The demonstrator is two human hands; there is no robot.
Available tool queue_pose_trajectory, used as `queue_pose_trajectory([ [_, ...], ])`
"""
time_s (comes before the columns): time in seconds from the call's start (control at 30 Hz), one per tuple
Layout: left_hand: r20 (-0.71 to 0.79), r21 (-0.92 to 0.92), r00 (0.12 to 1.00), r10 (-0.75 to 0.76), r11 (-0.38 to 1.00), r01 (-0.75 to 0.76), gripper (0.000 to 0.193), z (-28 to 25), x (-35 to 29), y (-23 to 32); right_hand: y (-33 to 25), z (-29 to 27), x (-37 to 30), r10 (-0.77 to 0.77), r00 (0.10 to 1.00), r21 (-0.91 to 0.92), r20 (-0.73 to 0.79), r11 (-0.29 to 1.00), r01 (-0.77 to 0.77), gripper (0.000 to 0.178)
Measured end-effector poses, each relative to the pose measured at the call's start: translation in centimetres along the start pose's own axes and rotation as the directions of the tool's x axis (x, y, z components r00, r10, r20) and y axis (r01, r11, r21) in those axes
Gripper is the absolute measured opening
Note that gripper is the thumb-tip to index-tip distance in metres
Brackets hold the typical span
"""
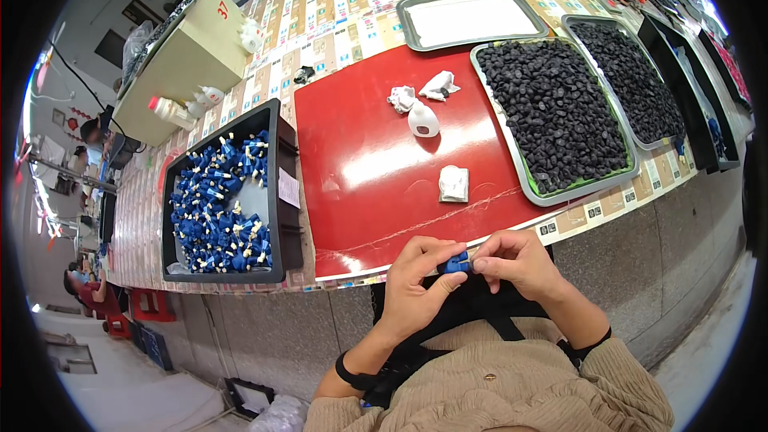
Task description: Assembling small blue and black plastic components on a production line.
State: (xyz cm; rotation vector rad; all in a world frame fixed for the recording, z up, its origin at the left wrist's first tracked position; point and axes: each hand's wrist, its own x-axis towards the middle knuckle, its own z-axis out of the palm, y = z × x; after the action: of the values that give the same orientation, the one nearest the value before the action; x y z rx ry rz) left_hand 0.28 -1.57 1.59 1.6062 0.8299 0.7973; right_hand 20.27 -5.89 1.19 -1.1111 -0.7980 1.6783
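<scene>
Just past the table's front edge, my left hand [420, 276] pinches a small blue figure piece [455, 262] between thumb and fingers. My right hand [518, 262] is closed at the right end of that same piece, fingertips touching it; whether they hold a further small part is hidden. To the left, a black plastic bin [290, 206] contains many similar blue pieces [210, 228] with cream-coloured ends. On the right, a grey tray [538, 192] is filled with small black rounded pieces [552, 112].
On a red mat [360, 136] stand a white bottle [423, 121], crumpled tissues [438, 86] and a small square pad [454, 184]. A second tray of black pieces [628, 80] is farther right. A white-lined tray [472, 20] lies behind; a cream box [184, 52] stands back left.
</scene>
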Motion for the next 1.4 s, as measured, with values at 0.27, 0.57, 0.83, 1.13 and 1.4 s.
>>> queue_pose_trajectory([
  [0.27,0.026,0.116,0.998,0.065,0.991,-0.067,0.034,-0.1,0.0,1.5,-0.7,-0.2,-0.4,0.093,0.992,0.002,0.082,0.996,-0.094,0.011],
  [0.57,0.015,0.151,0.997,0.073,0.986,-0.074,0.033,-0.2,-0.3,1.1,-0.5,-0.3,0.2,0.121,0.985,-0.025,0.123,0.993,-0.119,0.011],
  [0.83,0.074,0.18,0.995,0.069,0.98,-0.082,0.036,0.5,-0.3,0.3,-0.9,-1.7,-0.3,0.124,0.972,-0.112,0.2,0.988,-0.103,0.012],
  [1.13,0.078,-0.312,0.98,-0.182,0.929,0.198,0.031,-1.0,-0.8,-0.5,-9.1,-14.3,-2.1,-0.771,0.499,-0.835,-0.396,0.528,0.154,0.01],
  [1.4,0.137,-0.586,0.967,-0.213,0.77,0.252,0.032,-0.5,0.0,-1.5,-13.2,-31.4,-0.3,-0.922,0.295,-0.95,-0.251,0.175,-0.26,0.014],
])
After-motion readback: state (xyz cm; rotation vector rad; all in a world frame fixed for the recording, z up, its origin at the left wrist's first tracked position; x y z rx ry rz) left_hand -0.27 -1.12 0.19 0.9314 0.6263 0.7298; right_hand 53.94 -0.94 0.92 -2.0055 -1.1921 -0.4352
